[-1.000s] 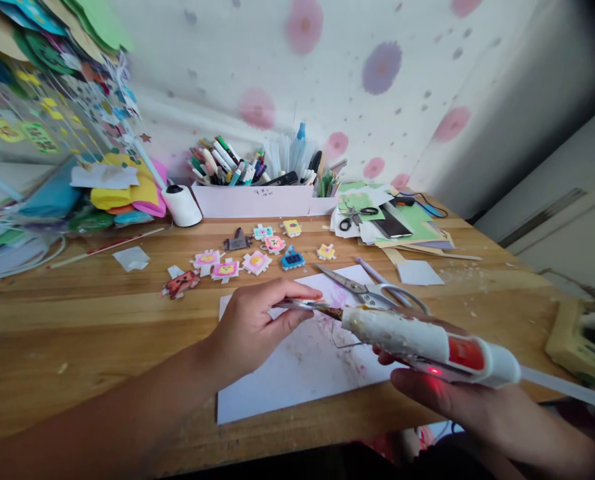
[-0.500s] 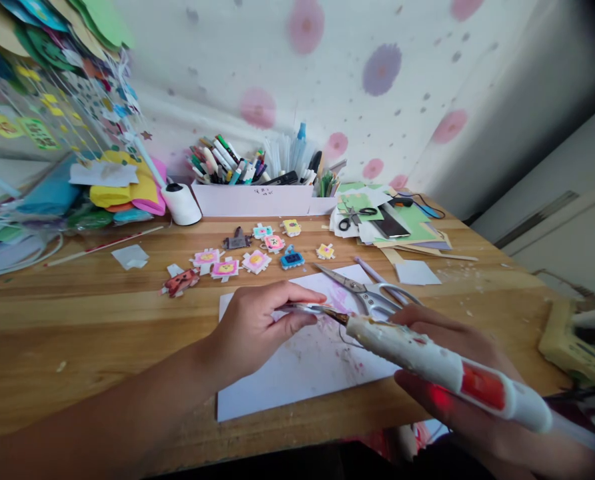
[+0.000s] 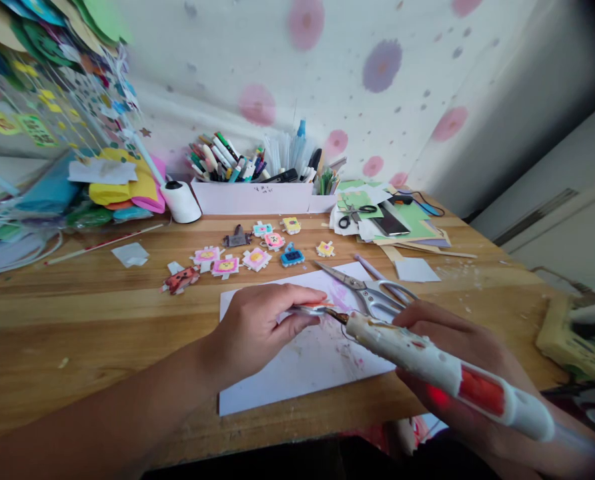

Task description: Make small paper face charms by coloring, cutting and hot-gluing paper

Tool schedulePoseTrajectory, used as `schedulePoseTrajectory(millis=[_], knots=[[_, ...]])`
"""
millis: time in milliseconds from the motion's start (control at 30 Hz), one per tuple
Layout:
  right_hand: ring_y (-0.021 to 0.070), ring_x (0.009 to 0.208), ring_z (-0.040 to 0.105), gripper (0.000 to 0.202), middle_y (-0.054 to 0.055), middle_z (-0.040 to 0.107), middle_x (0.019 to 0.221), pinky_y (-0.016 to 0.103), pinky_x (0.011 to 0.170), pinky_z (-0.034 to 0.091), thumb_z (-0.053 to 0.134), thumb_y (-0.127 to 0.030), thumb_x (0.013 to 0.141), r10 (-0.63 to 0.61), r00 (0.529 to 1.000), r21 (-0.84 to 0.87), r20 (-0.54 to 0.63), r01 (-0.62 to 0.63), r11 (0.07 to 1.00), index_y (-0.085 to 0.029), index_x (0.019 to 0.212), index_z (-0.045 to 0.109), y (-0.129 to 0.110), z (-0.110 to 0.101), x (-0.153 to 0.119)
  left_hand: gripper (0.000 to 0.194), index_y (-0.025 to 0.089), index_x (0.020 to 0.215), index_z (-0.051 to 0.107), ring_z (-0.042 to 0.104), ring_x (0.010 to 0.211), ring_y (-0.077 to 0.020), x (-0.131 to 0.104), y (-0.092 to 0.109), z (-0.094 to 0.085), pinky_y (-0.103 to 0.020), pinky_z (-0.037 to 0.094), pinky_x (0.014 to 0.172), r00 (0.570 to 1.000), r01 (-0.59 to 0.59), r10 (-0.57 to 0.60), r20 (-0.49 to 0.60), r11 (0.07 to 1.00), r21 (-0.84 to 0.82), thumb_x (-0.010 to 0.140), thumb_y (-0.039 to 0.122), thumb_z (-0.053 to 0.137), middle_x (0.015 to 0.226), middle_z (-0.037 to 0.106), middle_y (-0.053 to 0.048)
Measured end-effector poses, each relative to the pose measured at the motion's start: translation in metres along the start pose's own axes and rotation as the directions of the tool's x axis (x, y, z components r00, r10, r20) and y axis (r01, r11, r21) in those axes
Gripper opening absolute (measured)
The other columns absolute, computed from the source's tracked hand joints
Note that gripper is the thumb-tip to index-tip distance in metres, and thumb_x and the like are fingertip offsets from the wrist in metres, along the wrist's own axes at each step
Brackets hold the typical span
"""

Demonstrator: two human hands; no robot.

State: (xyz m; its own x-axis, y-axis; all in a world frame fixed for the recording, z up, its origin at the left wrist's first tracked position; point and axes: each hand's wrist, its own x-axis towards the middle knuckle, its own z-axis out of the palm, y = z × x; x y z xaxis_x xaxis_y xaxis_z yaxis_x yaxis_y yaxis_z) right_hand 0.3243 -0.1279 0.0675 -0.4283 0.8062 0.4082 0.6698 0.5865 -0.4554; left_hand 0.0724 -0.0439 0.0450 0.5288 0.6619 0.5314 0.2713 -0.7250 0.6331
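Observation:
My left hand (image 3: 257, 323) pinches a small flat paper piece (image 3: 310, 309) between thumb and fingers above a white sheet (image 3: 297, 373). My right hand (image 3: 457, 353) is wrapped round a white glue gun (image 3: 412, 350) with a red part and a glowing red light. The gun's dark metal tip meets the edge of the paper piece. Large silver scissors (image 3: 365, 290) lie half open on the sheet, just behind the gun. Several small coloured paper figures (image 3: 226, 266) rest on the wooden table beyond my left hand.
Behind the figures stands a white box (image 3: 257, 199) full of pens. Black scissors (image 3: 356, 215), a phone (image 3: 390, 223) and papers lie at the back right. A thread spool (image 3: 181, 202) stands at the back left. A yellowish device (image 3: 572, 337) sits at the right.
Both hands stay almost in place. The paper piece is tilted slightly differently, showing more orange, and the gun tip still touches its edge.

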Motion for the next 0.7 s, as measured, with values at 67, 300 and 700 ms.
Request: schedulePoseTrajectory(millis=[67,300,700], knots=[[0.0202,0.069,0.059,0.010,0.003,0.060,0.074,0.032,0.062,0.048,0.057,-0.021,0.081,-0.002,1.000,0.010,0.028,0.001,1.000,-0.026,0.073,0.053,0.001,-0.001,-0.001,0.020,0.022,0.102,0.068,0.071,0.084,-0.0151,0.000,0.000,0.000,-0.024,0.055,0.076,1.000,-0.029,0.029,0.008,1.000,0.008,0.083,0.022,0.066,0.094,0.076,-0.003],[0.0206,0.069,0.056,0.027,0.006,0.056,0.075,0.035,0.065,0.046,0.045,-0.041,0.091,-0.055,0.998,0.017,-0.003,0.055,0.998,-0.025,0.070,0.049,0.010,0.000,-0.004,0.017,0.020,0.100,0.067,0.069,0.077,-0.0127,0.002,0.002,0.000,-0.021,0.052,0.071,0.998,-0.043,0.043,0.041,0.999,0.007,0.083,0.020,0.065,0.091,0.075,-0.003],[0.0202,0.068,0.051,0.039,0.006,0.054,0.074,0.034,0.062,0.040,0.029,-0.047,0.097,-0.056,0.992,-0.125,0.112,0.070,0.990,-0.024,0.073,0.049,0.003,-0.008,0.004,0.023,0.016,0.097,0.061,0.050,0.064,-0.0114,0.003,0.007,0.003,-0.023,0.039,0.055,0.935,0.314,-0.228,0.273,0.889,-0.333,0.088,0.036,0.055,0.079,0.062,-0.002]])
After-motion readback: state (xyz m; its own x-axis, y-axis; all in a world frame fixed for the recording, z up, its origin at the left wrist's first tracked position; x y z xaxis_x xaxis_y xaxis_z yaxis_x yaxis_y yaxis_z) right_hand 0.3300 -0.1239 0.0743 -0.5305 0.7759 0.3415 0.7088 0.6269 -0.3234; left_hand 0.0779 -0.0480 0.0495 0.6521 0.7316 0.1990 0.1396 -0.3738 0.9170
